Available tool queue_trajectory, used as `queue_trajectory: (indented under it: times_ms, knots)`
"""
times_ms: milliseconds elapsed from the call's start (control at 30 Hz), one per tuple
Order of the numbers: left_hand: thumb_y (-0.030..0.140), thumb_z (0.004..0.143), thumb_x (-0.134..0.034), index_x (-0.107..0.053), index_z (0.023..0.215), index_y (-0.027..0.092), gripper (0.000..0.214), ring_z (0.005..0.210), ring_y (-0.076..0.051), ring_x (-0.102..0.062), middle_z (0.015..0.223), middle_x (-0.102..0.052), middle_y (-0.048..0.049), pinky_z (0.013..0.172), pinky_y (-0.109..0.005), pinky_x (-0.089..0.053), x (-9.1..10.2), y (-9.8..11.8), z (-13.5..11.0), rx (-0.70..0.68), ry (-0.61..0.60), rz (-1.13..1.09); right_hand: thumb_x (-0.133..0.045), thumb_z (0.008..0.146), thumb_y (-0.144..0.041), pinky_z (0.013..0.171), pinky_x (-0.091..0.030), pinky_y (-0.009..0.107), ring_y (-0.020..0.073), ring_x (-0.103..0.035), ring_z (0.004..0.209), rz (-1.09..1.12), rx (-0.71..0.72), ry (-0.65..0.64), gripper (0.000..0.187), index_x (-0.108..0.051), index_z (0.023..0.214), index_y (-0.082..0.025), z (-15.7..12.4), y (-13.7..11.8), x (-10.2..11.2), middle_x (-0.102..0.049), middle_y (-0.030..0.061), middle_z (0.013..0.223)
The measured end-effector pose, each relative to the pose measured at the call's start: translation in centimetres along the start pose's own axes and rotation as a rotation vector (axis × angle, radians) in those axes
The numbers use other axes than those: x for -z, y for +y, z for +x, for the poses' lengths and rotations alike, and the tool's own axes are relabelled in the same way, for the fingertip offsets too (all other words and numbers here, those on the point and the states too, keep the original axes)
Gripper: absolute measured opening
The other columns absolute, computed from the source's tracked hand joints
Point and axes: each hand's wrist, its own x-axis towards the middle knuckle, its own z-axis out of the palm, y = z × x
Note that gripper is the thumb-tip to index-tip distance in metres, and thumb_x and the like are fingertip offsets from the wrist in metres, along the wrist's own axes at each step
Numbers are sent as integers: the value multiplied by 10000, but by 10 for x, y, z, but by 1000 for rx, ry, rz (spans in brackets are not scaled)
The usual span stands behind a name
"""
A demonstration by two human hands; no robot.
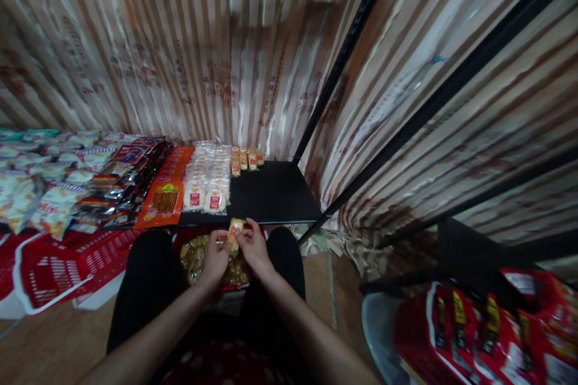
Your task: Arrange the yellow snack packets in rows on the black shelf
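Left hand [215, 257] and right hand [254, 248] grip a small yellow pack [235, 231] between their fingers by the shelf's [275, 192] front edge, apparently straightening it; this calls for a light, level hold; the left hides some gold pieces [192, 254] below; far right, red bags [497, 328] run out of view

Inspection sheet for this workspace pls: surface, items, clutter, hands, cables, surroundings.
Surface: black shelf, snacks along left and middle
Items: yellow pack in both hands; small packs at shelf back; gold packs below hands
Clutter: red basket at left; red packs lower right
Hands: left hand and right hand gripping yellow pack
Cables: nothing seen
Surroundings: striped sheeting, black post, floor
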Motion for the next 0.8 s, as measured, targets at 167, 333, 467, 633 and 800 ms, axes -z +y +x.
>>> queue_trajectory:
  times_ms: [167,333,467,633,800]
  knots:
    - [299,646,-544,-520,820,174,215,550,-89,-520,713,-573,11,454,-185,-402,-5,14,-1,-14,-67,-13,-557,742,-347,642,-487,255,144,-630,694,202,-10,44,341,-488,1044,-203,1,-7,3,-650,-2,775]
    - [292,620,-562,-534,806,172,224,609,-106,-548,727,-594,3,489,-189,-412,-9,27,5,-37,-73,-67,-592,707,-366,587,-467,215,116,-604,651,390,-45,60,360,-490,1005,-193,7,-17,7,-630,-8,778]
    - [273,596,-540,-570,792,165,226,594,-107,-541,688,-604,14,533,-200,-412,-5,30,18,-60,-101,-93,-606,702,-441,524,-426,192,91,-563,574,450,-109,76,392,-498,979,-185,17,-26,11,-600,-29,704]
    - [225,583,-482,-619,784,159,252,535,-98,-497,621,-588,31,517,-201,-383,7,37,43,-71,-170,12,-644,685,-441,477,-381,176,70,-509,495,435,-63,-6,498,-505,1088,-183,29,-38,20,-553,-71,597]
    - [209,623,-471,-641,721,182,198,596,-114,-531,653,-615,17,571,-211,-414,10,47,73,-181,-151,146,-688,661,-401,512,-397,183,62,-510,494,320,-94,-278,566,-536,1168,-199,39,-44,40,-561,-77,588]
